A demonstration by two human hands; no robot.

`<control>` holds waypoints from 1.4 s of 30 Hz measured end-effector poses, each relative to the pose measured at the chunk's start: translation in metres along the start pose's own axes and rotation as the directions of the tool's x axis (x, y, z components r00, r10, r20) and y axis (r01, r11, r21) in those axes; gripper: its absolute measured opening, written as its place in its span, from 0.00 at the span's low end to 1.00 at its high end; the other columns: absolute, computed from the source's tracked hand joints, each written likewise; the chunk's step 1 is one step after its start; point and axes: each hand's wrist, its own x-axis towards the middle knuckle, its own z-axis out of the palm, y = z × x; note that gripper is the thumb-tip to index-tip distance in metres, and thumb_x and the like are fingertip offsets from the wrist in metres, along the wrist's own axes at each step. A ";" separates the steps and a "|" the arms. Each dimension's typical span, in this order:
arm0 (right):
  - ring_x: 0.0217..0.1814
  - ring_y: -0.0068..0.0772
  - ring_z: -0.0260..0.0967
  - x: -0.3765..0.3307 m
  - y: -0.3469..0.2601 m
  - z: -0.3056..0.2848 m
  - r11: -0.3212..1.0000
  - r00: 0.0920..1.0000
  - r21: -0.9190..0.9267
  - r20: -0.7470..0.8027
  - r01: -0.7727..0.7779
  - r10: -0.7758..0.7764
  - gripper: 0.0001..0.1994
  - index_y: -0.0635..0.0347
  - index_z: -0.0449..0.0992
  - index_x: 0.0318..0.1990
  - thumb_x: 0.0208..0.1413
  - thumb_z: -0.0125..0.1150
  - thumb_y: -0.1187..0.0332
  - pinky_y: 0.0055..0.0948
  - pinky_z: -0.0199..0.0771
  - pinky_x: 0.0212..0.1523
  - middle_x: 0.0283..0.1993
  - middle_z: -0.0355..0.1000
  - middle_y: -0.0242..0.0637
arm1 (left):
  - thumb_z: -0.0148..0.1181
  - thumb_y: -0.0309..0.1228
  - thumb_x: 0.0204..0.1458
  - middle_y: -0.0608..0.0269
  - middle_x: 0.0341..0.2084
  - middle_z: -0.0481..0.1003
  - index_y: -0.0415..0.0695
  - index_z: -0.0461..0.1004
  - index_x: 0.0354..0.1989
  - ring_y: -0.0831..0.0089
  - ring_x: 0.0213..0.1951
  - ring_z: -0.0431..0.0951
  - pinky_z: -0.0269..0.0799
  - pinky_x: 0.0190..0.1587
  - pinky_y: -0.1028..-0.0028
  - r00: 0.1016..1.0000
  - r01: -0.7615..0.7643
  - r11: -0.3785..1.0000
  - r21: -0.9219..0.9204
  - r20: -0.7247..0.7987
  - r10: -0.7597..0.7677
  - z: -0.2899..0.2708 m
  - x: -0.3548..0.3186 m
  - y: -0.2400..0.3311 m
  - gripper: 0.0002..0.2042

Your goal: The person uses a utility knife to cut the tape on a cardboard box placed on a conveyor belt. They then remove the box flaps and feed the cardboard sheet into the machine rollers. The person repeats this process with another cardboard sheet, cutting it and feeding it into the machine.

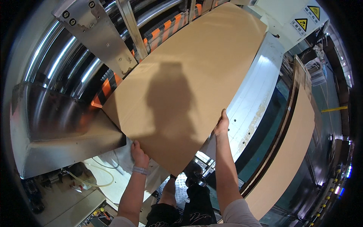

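Observation:
A large brown cardboard sheet (211, 56) stretches from the near middle up to the far right, with a dark shadow across its face. My left hand (139, 154) grips its lower left edge, the thumb showing at the rim and a light watch strap on the wrist. Along the right edge, my right hand (222, 124) holds the sheet, its thumb against the border. Both hands' other fingers are largely hidden. The sheet's far left side lies against the machine with shiny metal rollers (62, 56). Whether more sheets lie beneath it I cannot tell.
A bent metal guard (68, 132) juts out at the left. Orange and black striped strips (107, 89) edge the rollers. Right of the sheet runs a white machine surface (251, 102), then more cardboard (287, 155). A hose (106, 184) and small tools lie lower left.

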 end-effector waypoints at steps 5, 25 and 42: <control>0.47 0.33 0.64 -0.003 -0.009 0.023 0.980 0.983 -0.119 -0.071 0.159 -0.168 0.16 0.65 0.65 0.45 0.58 0.48 0.59 0.32 0.64 0.49 0.44 0.67 0.37 | 0.45 0.37 0.57 0.60 0.44 0.68 0.41 0.64 0.47 0.66 0.46 0.67 0.63 0.50 0.66 1.000 0.011 0.999 -0.040 0.000 -0.011 0.001 0.000 0.001 0.15; 0.19 0.17 0.53 0.013 0.012 0.007 0.939 0.936 -0.260 -0.208 0.227 -0.284 0.12 0.57 0.67 0.33 0.58 0.48 0.57 0.19 0.55 0.20 0.22 0.61 0.25 | 0.45 0.38 0.57 0.58 0.43 0.68 0.38 0.63 0.46 0.67 0.44 0.68 0.64 0.48 0.68 0.999 0.029 0.997 -0.066 -0.043 -0.032 0.002 0.006 -0.012 0.16; 0.49 0.30 0.64 -0.013 0.007 0.005 0.971 0.953 0.035 0.188 0.237 -0.239 0.15 0.55 0.64 0.45 0.57 0.49 0.57 0.31 0.67 0.49 0.46 0.66 0.33 | 0.44 0.38 0.57 0.61 0.44 0.70 0.41 0.66 0.46 0.66 0.47 0.68 0.61 0.52 0.65 0.994 0.108 0.992 -0.072 0.020 -0.107 0.003 -0.002 0.007 0.15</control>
